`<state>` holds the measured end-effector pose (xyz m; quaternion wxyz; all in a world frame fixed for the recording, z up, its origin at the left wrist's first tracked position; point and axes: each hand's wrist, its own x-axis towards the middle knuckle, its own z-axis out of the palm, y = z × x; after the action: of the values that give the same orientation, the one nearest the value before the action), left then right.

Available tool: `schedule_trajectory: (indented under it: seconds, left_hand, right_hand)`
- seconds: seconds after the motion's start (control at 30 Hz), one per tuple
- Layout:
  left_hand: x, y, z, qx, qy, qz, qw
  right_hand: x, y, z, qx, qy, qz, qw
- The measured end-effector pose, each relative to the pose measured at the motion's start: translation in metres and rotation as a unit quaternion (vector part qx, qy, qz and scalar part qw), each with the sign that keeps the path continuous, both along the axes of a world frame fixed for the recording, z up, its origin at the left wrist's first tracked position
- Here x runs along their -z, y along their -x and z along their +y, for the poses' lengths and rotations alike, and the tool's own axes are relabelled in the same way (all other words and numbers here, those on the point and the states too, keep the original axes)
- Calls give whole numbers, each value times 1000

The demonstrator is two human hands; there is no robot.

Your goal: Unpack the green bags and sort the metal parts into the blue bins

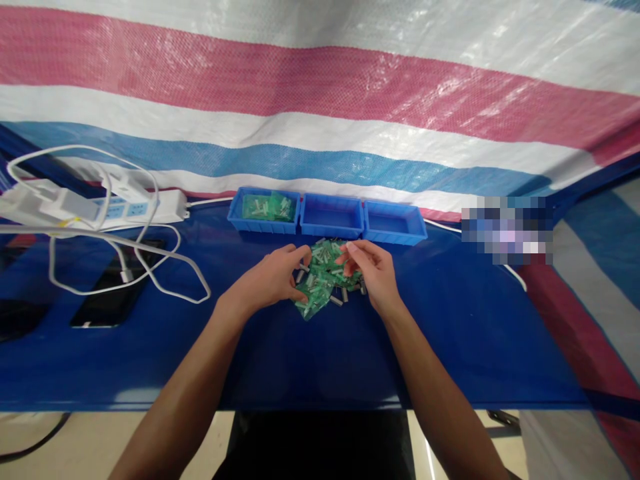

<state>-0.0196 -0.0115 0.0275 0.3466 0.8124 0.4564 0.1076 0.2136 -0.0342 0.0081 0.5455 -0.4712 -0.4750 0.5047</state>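
A pile of small green plastic bags with little silver metal parts [323, 277] lies on the blue table [310, 353] in front of three blue bins. My left hand [273, 277] rests at the pile's left edge, fingers curled around a bag and a metal part. My right hand [370, 267] hovers over the pile's right side, thumb and fingers pinched on a small piece I cannot make out. The left bin [265, 210] holds several green bags. The middle bin [331, 217] and right bin [395, 223] show only blue inside.
A white power strip [125, 207] with white cables [150, 267] lies at the back left. A dark phone [107, 300] lies flat under the cables. A striped tarp hangs behind the table. The table's front edge runs just below my forearms.
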Motion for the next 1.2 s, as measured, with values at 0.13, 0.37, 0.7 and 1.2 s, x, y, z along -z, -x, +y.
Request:
schedule_trajectory:
  seconds: [0.13, 0.37, 0.7, 1.2]
  left_hand:
    - [2, 5, 3, -1, 89, -46, 995]
    - [-8, 10, 4, -1, 158, -92, 983]
    - [-28, 21, 4, -3, 243, -135, 961]
    - [-29, 15, 4, -5, 142, -305, 942]
  right_hand:
    - [0, 0, 0, 0, 0, -1, 1000]
    - [0, 0, 0, -4, -3, 6, 1000]
    - [-1, 0, 0, -5, -6, 3, 1000]
    - [-9, 4, -7, -33, -17, -78, 996]
